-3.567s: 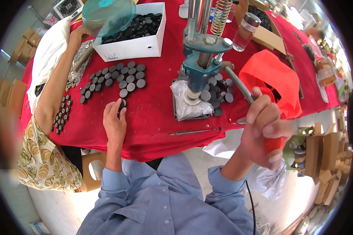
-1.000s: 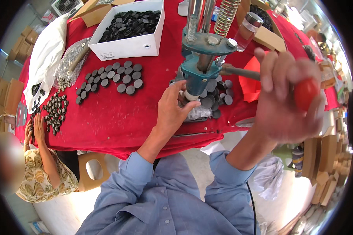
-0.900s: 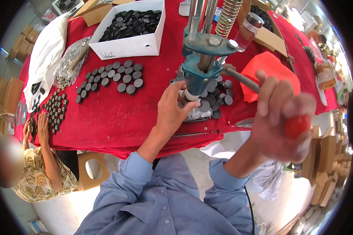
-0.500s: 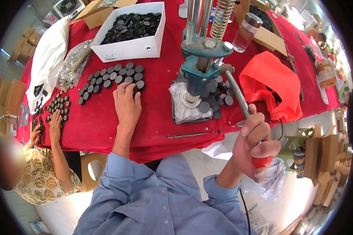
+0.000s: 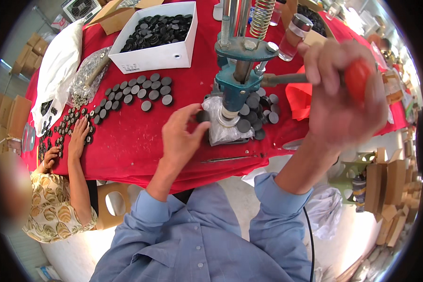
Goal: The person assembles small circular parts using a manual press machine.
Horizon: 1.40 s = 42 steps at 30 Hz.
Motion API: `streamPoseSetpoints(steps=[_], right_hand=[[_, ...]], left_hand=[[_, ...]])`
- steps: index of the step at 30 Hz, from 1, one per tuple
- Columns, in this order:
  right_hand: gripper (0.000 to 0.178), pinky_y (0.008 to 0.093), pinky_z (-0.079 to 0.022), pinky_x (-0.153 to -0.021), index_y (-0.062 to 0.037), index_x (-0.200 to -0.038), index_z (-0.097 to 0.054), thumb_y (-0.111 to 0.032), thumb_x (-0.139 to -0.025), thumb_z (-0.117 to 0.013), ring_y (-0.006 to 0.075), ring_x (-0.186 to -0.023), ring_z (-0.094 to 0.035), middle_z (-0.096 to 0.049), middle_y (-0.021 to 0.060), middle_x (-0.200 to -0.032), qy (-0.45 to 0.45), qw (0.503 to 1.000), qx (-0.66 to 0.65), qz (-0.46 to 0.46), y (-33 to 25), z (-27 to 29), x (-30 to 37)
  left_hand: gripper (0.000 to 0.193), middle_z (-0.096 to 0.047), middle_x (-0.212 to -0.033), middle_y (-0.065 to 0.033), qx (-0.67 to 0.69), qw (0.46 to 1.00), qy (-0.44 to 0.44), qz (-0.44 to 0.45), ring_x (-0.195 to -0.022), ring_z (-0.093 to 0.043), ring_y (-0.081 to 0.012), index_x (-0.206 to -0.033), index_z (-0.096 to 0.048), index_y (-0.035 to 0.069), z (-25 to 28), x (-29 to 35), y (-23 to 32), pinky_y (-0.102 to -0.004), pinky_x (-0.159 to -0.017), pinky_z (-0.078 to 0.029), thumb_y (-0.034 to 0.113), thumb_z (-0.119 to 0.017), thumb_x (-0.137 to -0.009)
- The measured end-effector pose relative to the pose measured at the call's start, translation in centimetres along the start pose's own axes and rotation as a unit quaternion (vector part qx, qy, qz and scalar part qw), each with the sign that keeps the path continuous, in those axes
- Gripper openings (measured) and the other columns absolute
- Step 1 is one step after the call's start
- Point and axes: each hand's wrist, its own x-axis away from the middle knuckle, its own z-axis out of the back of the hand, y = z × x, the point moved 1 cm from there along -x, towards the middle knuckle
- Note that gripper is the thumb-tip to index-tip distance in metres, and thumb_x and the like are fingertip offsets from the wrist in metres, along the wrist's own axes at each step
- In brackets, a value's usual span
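Note:
My left hand pinches a black disc between thumb and fingers, just left of the press base. The teal hand press stands upright before me, its plunger over a base wrapped in clear plastic. Blurred by motion, my right hand is closed round the red knob of the press lever, which points out to the right nearly level. Black discs are heaped at the right of the plunger. More discs lie in loose rows on the left.
A white box full of black discs stands behind the rows. A co-worker's hands rest among small dark ring-shaped parts at far left. Behind the lever are a glass bottle and a red bag. Red cloth covers the table.
My left hand moved right from the disc rows to the press, carrying a disc. My right hand swung the lever up and away. The co-worker's hand shifted slightly right.

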Motion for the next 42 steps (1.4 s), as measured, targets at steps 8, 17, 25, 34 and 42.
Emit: streamPoseSetpoints(steps=[8,17,25,34,42], right_hand=[[0.048,0.0277,-0.041,-0.049,-0.0013,-0.083,-0.064,-0.043,-0.101,-0.048,0.0099,-0.047,-0.041,-0.044,-0.001,-0.054,0.176,0.966,0.19,0.018,0.7,-2.4,-2.7],[0.042,0.0551,-0.038,-0.099,-0.0058,-0.107,-0.06,-0.045,-0.099,-0.047,0.0215,-0.072,-0.045,-0.043,0.0039,-0.074,-0.031,0.999,-0.008,0.028,-0.4,-0.5,2.9],[0.037,0.0577,-0.029,-0.114,-0.0193,-0.088,-0.054,-0.054,-0.085,-0.066,0.0236,-0.078,-0.05,-0.041,0.0,-0.07,0.063,0.992,0.092,0.056,0.2,-2.2,13.7],[0.045,0.06,-0.034,-0.107,-0.0189,-0.094,-0.054,-0.063,-0.087,-0.059,0.0241,-0.075,-0.057,-0.045,0.0001,-0.071,0.043,0.989,0.119,0.073,0.1,-1.4,12.4],[0.039,0.0569,-0.031,-0.109,-0.0177,-0.093,-0.055,-0.056,-0.089,-0.063,0.0217,-0.079,-0.048,-0.042,-0.0007,-0.072,0.027,0.995,0.074,0.054,-0.7,-1.8,9.9]], left_hand=[[0.061,-0.068,-0.102,-0.0138,0.04,0.997,-0.058,-0.007,-0.083,-0.067,-0.0267,-0.127,-0.06,0.001,-4.1,-1.0,2.5,-0.038,-0.072,-0.055,0.008,-0.088,-0.074],[0.062,-0.068,-0.104,-0.0128,0.05,0.998,-0.038,-0.001,-0.084,-0.066,-0.0259,-0.127,-0.06,0.002,-4.4,-0.9,2.5,-0.0377,-0.073,-0.055,0.013,-0.09,-0.074],[0.035,-0.065,-0.117,-0.0156,-0.208,0.973,0.068,-0.077,-0.107,-0.06,-0.0342,-0.119,-0.066,0.003,3.1,-1.2,-4.5,-0.0444,-0.095,-0.048,0.009,-0.077,-0.086],[0.041,-0.058,-0.126,-0.0163,-0.235,0.972,0.016,-0.014,-0.112,-0.056,-0.0363,-0.122,-0.066,0.004,5.5,0.4,-8.2,-0.0453,-0.098,-0.048,0.003,-0.077,-0.082],[0.036,-0.066,-0.114,-0.0138,-0.159,0.986,0.029,0.04,-0.085,-0.066,-0.027,-0.118,-0.07,0.005,6.3,1.3,-8.2,-0.0346,-0.071,-0.056,0.005,-0.079,-0.083]])
